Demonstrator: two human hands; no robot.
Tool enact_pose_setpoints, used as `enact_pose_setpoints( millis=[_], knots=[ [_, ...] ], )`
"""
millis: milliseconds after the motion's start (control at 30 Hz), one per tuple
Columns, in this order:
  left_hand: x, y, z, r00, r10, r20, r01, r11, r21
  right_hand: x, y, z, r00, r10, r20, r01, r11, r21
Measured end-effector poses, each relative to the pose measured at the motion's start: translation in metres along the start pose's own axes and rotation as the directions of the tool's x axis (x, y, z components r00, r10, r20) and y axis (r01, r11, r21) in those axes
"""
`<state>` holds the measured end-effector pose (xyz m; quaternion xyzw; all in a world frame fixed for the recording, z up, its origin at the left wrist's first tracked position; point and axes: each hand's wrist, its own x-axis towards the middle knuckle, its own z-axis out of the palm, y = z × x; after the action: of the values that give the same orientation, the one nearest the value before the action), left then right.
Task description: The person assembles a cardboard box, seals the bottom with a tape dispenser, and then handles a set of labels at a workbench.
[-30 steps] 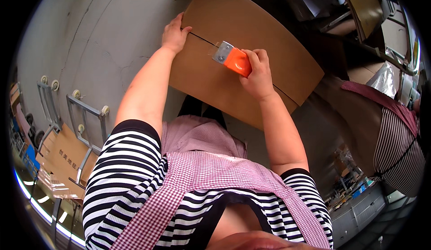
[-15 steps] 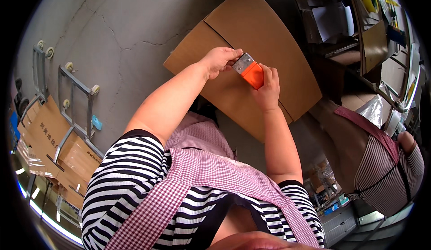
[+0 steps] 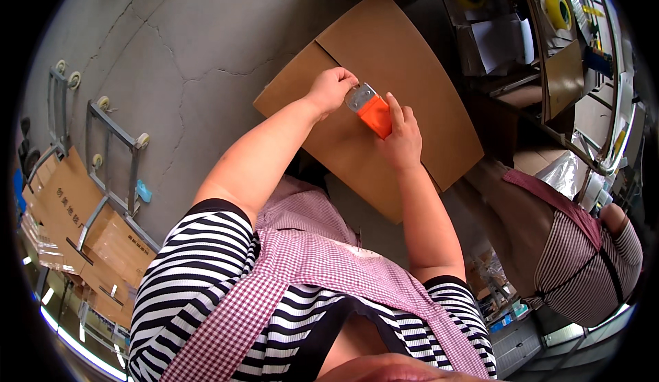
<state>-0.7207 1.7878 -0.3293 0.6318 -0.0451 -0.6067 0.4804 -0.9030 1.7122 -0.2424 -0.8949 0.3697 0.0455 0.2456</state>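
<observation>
The orange tape dispenser [image 3: 375,116] is grasped by its body in the right hand [image 3: 403,140], at that hand's inner side. Its metal head [image 3: 359,96] is turned away from the right palm and toward the left hand [image 3: 331,92], presumably so that the working end can be reached by the other fingers. The left fingertips are drawn together just beside that head; whether a clear strip is pinched between them cannot be told at this size.

The closed carton [image 3: 419,66] is spread beneath both hands. Its seam [image 3: 327,51] is seen running from beyond the left hand, under the dispenser, to the right wrist, so the tool appears to be held over that line for easy access to it.

Well to the left of the left hand, a grey trolley frame [image 3: 115,122] is stood near flat cardboard [image 3: 86,207]. Beyond the right hand, a yellow tape roll [image 3: 558,11] is kept on a cluttered rack [image 3: 565,80], and a co-worker [image 3: 583,265] is partly shown.
</observation>
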Motion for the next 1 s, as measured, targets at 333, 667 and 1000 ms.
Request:
enact_pose_setpoints(
  millis=[333,667,1000],
  knots=[
    [0.054,0.051,-0.111,0.895,0.268,-0.358,-0.144,0.931,0.337,-0.014,0.026,-0.019,0.997,0.029,0.077,-0.027,0.999,-0.038],
    [0.142,-0.001,-0.135,0.876,0.302,-0.375,0.05,0.717,0.695,0.028,-0.002,0.006,0.985,0.075,0.153,-0.037,0.971,-0.236],
    [0.109,0.018,-0.126,0.872,0.384,-0.305,0.07,0.517,0.853,0.031,-0.005,0.015,0.987,0.063,0.149,-0.028,0.974,-0.224]
  ],
)
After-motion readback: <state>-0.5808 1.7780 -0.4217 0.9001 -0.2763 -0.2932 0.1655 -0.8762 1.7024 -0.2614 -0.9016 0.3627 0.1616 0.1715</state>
